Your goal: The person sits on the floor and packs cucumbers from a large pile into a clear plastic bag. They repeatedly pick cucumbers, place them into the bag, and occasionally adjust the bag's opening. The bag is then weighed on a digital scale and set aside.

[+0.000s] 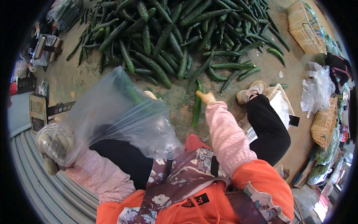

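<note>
My left hand, in a striped glove, grips the edge of a large clear plastic bag at the left. Green cucumber shapes show faintly through the bag's upper part. My right hand, in a yellowish glove, is closed round a long cucumber held lengthwise over the floor, its tips pointing up and down the picture. Beyond both hands lies a large heap of cucumbers, with a few loose ones at its near edge.
A crate with white plastic stands beside my right leg. Further right are a tan crate, crumpled clear bags and another crate. A scale-like device stands at the left, near ribbed grey metal. People's hands show at the far left.
</note>
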`<action>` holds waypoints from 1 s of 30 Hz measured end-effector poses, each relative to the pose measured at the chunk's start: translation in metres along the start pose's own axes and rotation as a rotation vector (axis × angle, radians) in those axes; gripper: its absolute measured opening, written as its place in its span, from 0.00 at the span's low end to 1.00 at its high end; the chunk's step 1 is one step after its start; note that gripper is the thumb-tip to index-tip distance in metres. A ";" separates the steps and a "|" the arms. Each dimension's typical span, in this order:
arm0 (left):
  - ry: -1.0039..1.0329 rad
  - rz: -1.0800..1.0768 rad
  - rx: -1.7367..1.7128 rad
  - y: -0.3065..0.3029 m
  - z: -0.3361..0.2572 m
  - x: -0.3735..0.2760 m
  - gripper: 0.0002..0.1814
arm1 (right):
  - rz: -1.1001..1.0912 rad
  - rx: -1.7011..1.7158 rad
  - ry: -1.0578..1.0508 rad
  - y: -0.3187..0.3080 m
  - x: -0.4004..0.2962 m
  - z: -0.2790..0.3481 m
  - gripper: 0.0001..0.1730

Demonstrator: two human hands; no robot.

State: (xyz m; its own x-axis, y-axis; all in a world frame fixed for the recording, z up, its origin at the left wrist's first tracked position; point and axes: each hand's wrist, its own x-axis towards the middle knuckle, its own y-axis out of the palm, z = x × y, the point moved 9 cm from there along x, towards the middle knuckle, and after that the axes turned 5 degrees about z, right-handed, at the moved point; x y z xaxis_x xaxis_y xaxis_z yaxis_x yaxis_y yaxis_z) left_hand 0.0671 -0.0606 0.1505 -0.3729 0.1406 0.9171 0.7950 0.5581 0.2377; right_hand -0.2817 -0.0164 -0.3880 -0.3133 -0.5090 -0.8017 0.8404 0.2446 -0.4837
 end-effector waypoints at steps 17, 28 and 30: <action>-0.199 -0.366 0.236 -0.079 0.058 0.021 0.05 | -0.223 0.904 -0.383 -0.033 0.010 0.019 0.13; -0.642 -0.627 0.482 -0.131 0.139 0.012 0.07 | 0.318 1.175 -0.328 -0.030 -0.008 0.130 0.17; -0.742 -0.664 0.486 -0.129 0.157 0.012 0.08 | 0.383 1.104 -0.373 -0.032 -0.028 0.121 0.15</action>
State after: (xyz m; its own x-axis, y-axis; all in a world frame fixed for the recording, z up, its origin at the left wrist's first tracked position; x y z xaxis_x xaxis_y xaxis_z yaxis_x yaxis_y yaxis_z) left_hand -0.1153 -0.0022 0.0808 -0.9790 0.0584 0.1954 0.1183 0.9430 0.3110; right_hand -0.2465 -0.1100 -0.3070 0.0301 -0.8071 -0.5897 0.8310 -0.3076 0.4635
